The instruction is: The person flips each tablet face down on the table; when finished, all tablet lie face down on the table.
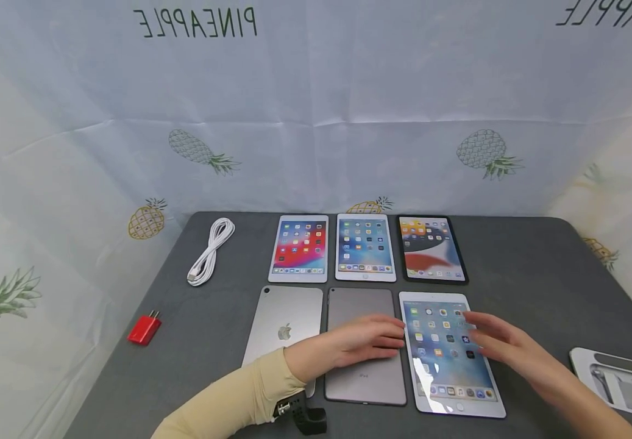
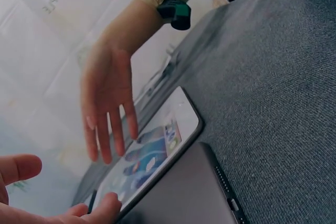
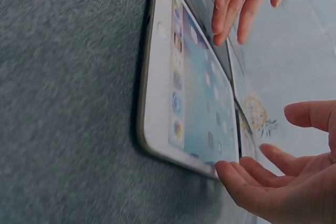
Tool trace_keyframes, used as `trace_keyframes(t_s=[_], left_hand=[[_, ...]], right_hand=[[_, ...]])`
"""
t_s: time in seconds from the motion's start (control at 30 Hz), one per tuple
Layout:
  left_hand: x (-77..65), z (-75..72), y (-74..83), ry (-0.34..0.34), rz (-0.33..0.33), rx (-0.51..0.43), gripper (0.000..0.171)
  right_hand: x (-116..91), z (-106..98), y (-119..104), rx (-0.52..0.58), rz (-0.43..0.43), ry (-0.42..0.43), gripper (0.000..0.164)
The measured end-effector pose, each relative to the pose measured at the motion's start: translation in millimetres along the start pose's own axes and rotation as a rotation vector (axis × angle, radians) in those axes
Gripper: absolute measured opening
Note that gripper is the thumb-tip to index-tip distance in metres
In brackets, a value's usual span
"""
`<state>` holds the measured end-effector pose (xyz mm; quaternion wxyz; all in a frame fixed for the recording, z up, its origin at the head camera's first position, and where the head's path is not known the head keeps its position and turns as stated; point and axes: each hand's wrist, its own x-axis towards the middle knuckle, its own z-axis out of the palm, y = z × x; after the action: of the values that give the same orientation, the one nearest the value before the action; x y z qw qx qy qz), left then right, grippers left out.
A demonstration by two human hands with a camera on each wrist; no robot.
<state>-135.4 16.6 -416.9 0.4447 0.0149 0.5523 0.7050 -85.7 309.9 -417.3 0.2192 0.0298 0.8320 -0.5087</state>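
Note:
A white tablet (image 1: 450, 356) lies screen up at the front right of the group, its home screen lit. My left hand (image 1: 367, 338) hovers over the dark grey tablet (image 1: 365, 381), which lies back up, with fingertips near the white tablet's left edge. At the white tablet's right edge is my right hand (image 1: 504, 341), its fingers relaxed and spread. In the right wrist view, the right hand's fingertips (image 3: 226, 169) are close to the tablet's edge; whether they touch it I cannot tell. Neither hand grips anything.
A silver tablet (image 1: 288, 317) lies back up at left. Behind stand out three lit tablets: white (image 1: 299, 250), white (image 1: 365, 247) and black-framed (image 1: 433, 247). A coiled white cable (image 1: 208, 253) and red charger plug (image 1: 144, 329) lie left; a white-and-grey stand (image 1: 612, 369) lies right.

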Motion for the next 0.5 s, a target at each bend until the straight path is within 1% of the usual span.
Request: trace_keyframes(t_s=[0.1, 0.17, 0.37, 0.5], left_hand=[[3.0, 2.7, -0.9, -0.009, -0.011, -0.013, 0.042], [4.4, 3.7, -1.2, -0.011, -0.015, -0.022, 0.044], [6.4, 4.5, -0.5, -0.019, -0.023, -0.023, 0.045], [6.2, 5.0, -0.2, -0.012, -0.015, -0.023, 0.044]], right_hand=[[-2.1, -5.1, 5.5, -0.022, 0.025, -0.001, 0.065], [-3.1, -8.0, 8.6, -0.017, 0.038, -0.004, 0.065], [-2.6, -11.8, 14.7, 0.104, 0.087, -0.03, 0.07], [-0.7, -12.8, 15.9, 0.127, 0.102, -0.049, 0.071]])
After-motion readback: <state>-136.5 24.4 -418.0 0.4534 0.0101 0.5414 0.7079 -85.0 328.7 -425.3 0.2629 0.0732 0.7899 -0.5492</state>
